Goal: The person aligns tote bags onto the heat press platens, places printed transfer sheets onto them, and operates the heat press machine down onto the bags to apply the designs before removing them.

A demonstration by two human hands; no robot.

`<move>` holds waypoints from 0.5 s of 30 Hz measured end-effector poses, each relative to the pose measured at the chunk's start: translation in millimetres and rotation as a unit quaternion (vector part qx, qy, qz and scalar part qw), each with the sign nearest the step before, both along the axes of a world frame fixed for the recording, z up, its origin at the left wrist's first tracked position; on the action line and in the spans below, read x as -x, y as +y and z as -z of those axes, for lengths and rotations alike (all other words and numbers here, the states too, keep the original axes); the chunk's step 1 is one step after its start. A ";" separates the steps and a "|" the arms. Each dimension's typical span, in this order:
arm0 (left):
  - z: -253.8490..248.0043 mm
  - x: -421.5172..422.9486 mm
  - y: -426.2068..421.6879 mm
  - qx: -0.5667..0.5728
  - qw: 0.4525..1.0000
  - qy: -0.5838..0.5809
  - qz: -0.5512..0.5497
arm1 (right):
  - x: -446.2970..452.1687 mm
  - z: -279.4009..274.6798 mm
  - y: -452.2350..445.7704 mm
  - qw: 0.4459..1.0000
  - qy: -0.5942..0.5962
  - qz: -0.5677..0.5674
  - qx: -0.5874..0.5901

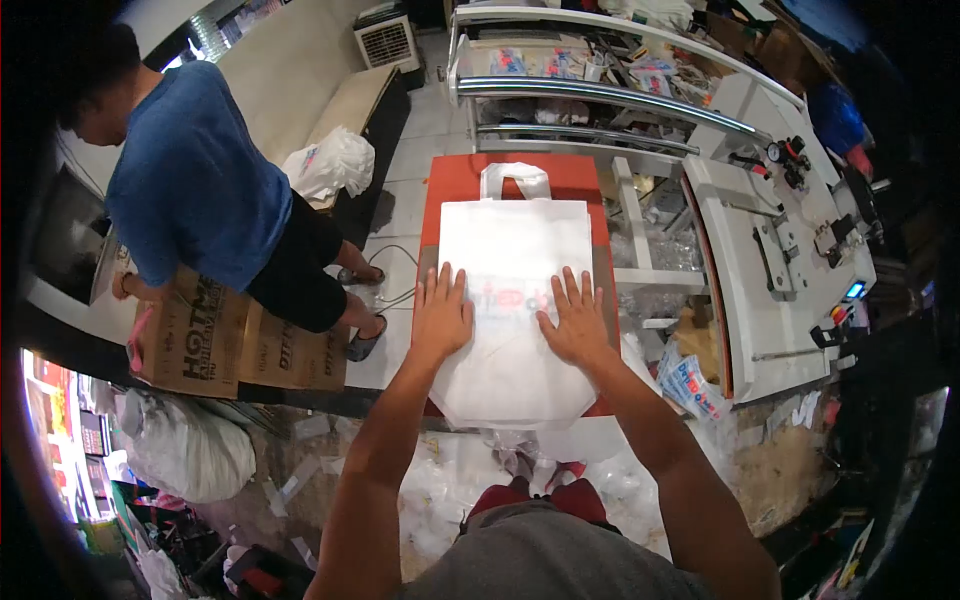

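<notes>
A white bag with a loop handle at its far end lies flat on a red and grey board. Faint mirrored lettering shows through the bag's middle. My left hand rests flat on the bag's left side, fingers spread and pointing away from me. On the right side my right hand lies flat too, its fingers apart and the thumb toward the lettering. Neither hand holds anything.
A white machine with metal rollers, gauges and a lit display stands at the right. Another person bends over cardboard boxes at the left. Clear plastic and printed bags lie below and beside the board.
</notes>
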State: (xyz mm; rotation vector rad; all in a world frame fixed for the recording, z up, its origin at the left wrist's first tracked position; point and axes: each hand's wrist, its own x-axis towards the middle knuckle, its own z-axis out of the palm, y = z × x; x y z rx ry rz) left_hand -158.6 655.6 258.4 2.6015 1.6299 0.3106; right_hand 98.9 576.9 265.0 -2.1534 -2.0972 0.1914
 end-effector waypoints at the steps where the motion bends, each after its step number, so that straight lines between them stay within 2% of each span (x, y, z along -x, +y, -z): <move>1: -5.5 5.7 -9.2 0.008 1.000 -0.022 0.018 | -0.2 -0.8 -0.7 1.000 0.001 0.006 0.004; 4: 2.3 9.4 -28.9 0.047 0.998 -0.041 -0.004 | 1.4 -1.6 -11.6 1.000 0.013 0.014 0.010; 8: -5.1 2.2 -28.8 0.035 0.998 -0.045 -0.007 | 1.9 -2.0 -18.3 0.999 0.024 0.020 0.011; 10: -24.6 -15.2 -26.1 0.016 0.998 0.053 0.020 | 2.5 -2.4 -16.6 0.999 0.008 0.017 -0.026; 12: -16.7 -42.5 -23.0 -0.010 0.994 -0.084 0.064 | 1.4 -11.7 -10.6 0.998 -0.009 0.010 -0.062; 13: -7.3 -58.6 -22.5 -0.014 0.990 -0.120 0.066 | -2.5 -29.2 2.5 1.000 -0.011 0.010 -0.017; 14: 6.1 -67.7 -25.0 0.024 0.994 -0.084 0.067 | -7.4 -41.5 18.8 0.999 -0.013 0.010 0.029; 15: 7.5 -71.1 -33.3 0.018 0.996 -0.066 0.062 | -14.8 -39.3 38.0 1.000 -0.016 0.006 0.025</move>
